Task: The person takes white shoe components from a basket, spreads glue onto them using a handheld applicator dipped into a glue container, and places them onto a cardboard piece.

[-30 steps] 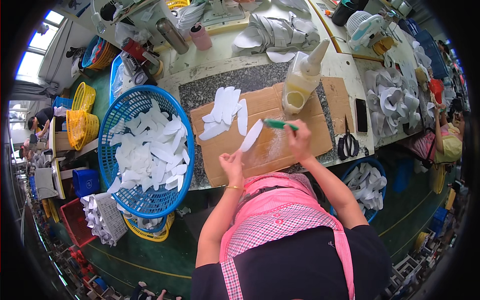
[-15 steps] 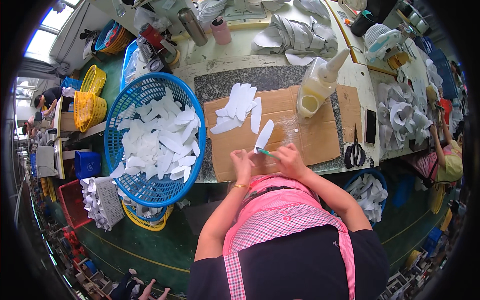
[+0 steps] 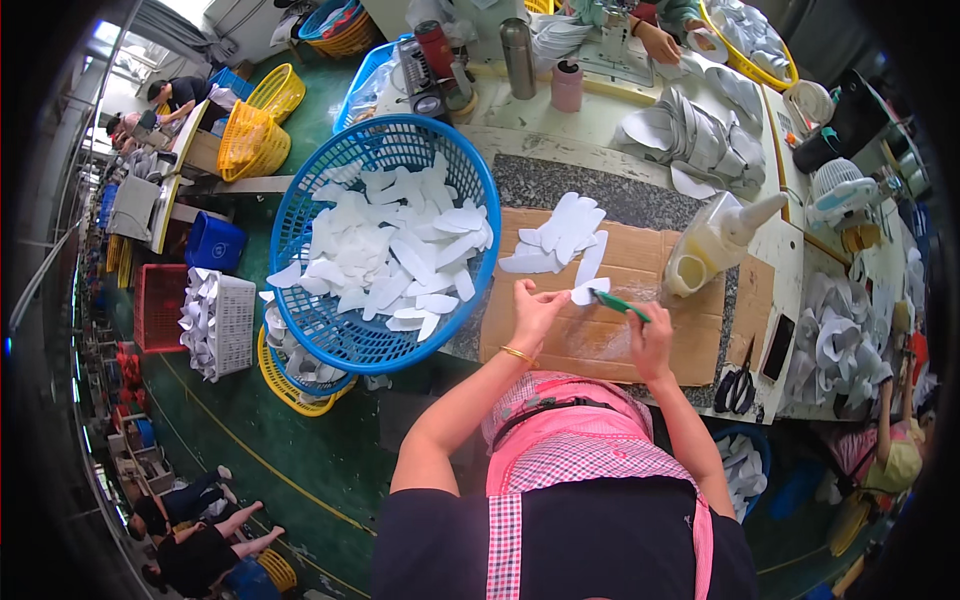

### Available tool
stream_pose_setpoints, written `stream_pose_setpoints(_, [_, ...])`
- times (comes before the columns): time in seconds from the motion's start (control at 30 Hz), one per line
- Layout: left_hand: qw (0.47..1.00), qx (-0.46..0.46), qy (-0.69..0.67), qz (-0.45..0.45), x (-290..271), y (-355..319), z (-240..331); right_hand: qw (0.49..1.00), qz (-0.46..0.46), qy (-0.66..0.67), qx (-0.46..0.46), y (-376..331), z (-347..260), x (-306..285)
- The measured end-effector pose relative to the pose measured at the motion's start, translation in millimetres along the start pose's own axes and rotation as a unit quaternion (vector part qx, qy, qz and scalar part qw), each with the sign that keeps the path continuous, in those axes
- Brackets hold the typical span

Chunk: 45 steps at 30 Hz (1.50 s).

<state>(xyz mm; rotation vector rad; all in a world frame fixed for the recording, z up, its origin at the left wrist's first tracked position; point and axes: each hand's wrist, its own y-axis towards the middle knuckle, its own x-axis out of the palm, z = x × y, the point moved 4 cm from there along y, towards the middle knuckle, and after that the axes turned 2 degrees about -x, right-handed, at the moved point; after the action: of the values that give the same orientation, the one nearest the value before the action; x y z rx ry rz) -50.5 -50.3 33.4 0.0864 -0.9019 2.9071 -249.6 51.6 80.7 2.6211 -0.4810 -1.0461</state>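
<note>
My left hand point(image 3: 538, 312) pinches the left end of a flat, white, rounded piece point(image 3: 588, 292) above a brown cardboard sheet point(image 3: 640, 350). In my right hand point(image 3: 652, 338) is a slim green-handled tool point(image 3: 622, 304), shaped like a brush, its tip at the right part of that piece. Just beyond lies a loose stack of similar white pieces point(image 3: 566, 228), with a single strip beside it. A translucent bottle point(image 3: 705, 250) with a pale spout and yellowish liquid stands tilted on the cardboard, right of the stack. The tool's tip is too small to make out.
A large blue basket point(image 3: 480, 300) full of white pieces sits left of the cardboard. Black scissors point(image 3: 736, 388) and a dark phone point(image 3: 778, 346) lie at the right edge. A steel flask point(image 3: 518, 58) and pink bottle point(image 3: 567, 86) stand behind; a co-worker's hand point(image 3: 657, 42) is beyond.
The whole view has shifted, so the table sits further right. My hands are farther apart. The tool's tip has gone from the piece's near end to its right part, and the piece has turned.
</note>
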Motion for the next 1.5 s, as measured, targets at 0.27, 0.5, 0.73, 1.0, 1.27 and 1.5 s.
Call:
stream_pose_setpoints(0.27, [0.822,0.437,0.207,0.302,-98,20,184,0.963,0.203,-0.071,0.160,23,66,-83])
stream_pose_setpoints(0.5, [0.600,0.496,0.574,0.254,-57,27,152,0.961,0.085,-0.248,0.084,42,75,-67])
stream_pose_setpoints(0.73, [0.680,0.529,0.501,0.084,41,79,-17,0.963,0.203,-0.092,0.152,-12,106,-93])
stream_pose_setpoints(1.0, [0.560,0.599,0.571,0.043,37,43,-30,0.954,0.182,-0.083,0.221,-7,184,-89])
stream_pose_setpoints(1.27, [0.556,0.669,0.493,0.004,25,-41,-76,0.988,-0.025,0.020,0.149,-8,70,11])
stream_pose_setpoints(1.5, [0.582,0.640,0.501,-0.008,9,-46,-84,0.990,-0.003,-0.131,-0.055,14,66,20])
